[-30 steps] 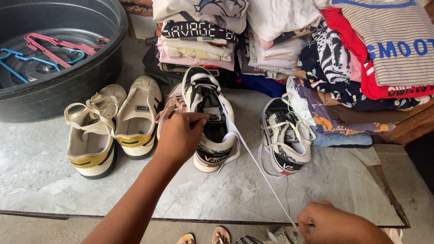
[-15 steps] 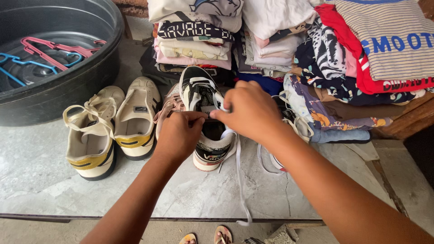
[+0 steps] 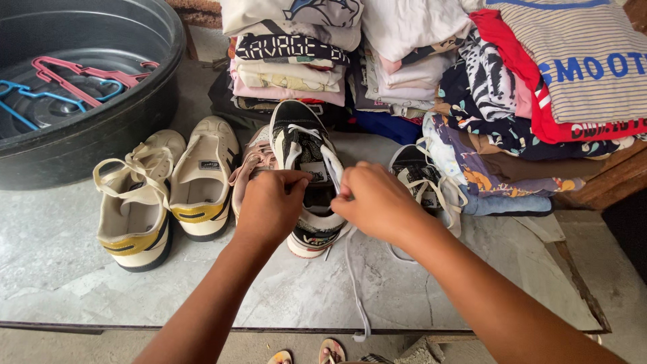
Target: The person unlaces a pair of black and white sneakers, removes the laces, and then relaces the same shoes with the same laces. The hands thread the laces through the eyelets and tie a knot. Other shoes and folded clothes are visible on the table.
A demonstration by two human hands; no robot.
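The left hand (image 3: 271,204) is closed over the near opening of a black-and-white patterned sneaker (image 3: 304,172), fingertips pinched at its tongue. The right hand (image 3: 375,202) is just to its right, fingers closed on a white shoelace (image 3: 353,269) that runs from the shoe's eyelets through the grip and hangs down over the near edge of the stone slab (image 3: 81,283). The two hands almost touch above the shoe.

The sneaker stands near the middle of the slab, toe pointing far, heel toward the person. Its matching sneaker (image 3: 418,178) lies just right of the right hand, partly hidden by the wrist, with loose laces. Tucked against the left side of the held shoe is a pink shoe (image 3: 251,165), mostly covered by the left hand. Farther left sits a pair of cream shoes (image 3: 168,189) with yellow heels.

At the far left is a large dark tub (image 3: 101,128) holding pink and blue hangers (image 3: 67,77). Along the far side and to the right rise stacks of folded clothes (image 3: 431,61).
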